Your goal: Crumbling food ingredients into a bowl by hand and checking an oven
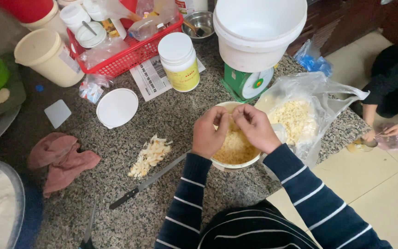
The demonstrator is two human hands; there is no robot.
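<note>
Looking down through the head camera, I note my left hand and my right hand meeting fingertip to fingertip over a round bowl of yellowish crumbly food. Both hands have their fingers curled inward; something small appears pinched between them, but I cannot tell what it is, nor whether either grip is fully closed. The bowl sits on the speckled stone worktop, just at its near edge, directly under both hands.

To the right of the bowl, touching it, lies a clear plastic bag holding more pale pieces. Behind the bowl stands a green kitchen scale carrying a large white bucket.

Left of the bowl I record a small heap of pale peelings and a black-handled knife lying diagonally, its blade tip near my left wrist. Further left rests a crumpled pink cloth. A round white lid lies flat, well apart from the hands, with a white jar with a yellow label upright behind it on a sheet of newspaper. A red plastic basket of jars and bags occupies the far side, beside a cream container.

At the right edge another person crouches on the tiled floor, their hand near a small cup.
</note>
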